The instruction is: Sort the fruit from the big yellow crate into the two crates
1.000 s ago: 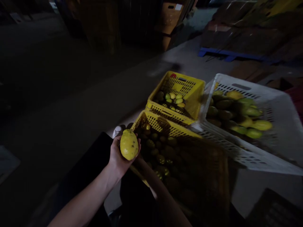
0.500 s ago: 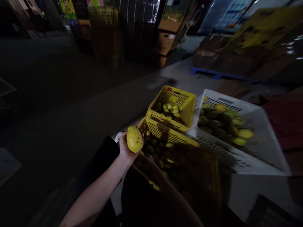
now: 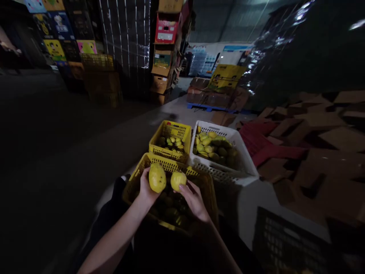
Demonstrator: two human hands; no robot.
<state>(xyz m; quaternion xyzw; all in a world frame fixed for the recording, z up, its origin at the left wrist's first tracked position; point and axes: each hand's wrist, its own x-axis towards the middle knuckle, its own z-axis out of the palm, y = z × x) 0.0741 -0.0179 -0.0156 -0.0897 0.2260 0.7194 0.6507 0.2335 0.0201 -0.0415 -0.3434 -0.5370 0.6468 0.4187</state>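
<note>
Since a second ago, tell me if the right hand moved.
Yes. The right hand rose out of the near yellow crate, holding a yellow fruit above its rim.

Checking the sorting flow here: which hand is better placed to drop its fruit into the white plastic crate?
Probably the right hand: its small yellow fruit is nearer the white plastic crate, on that side. The left hand is farther away.

Concrete floor: bearing near yellow crate, far yellow crate just behind it, white crate to the right, black crate near right; flattened cardboard lying far right.
</note>
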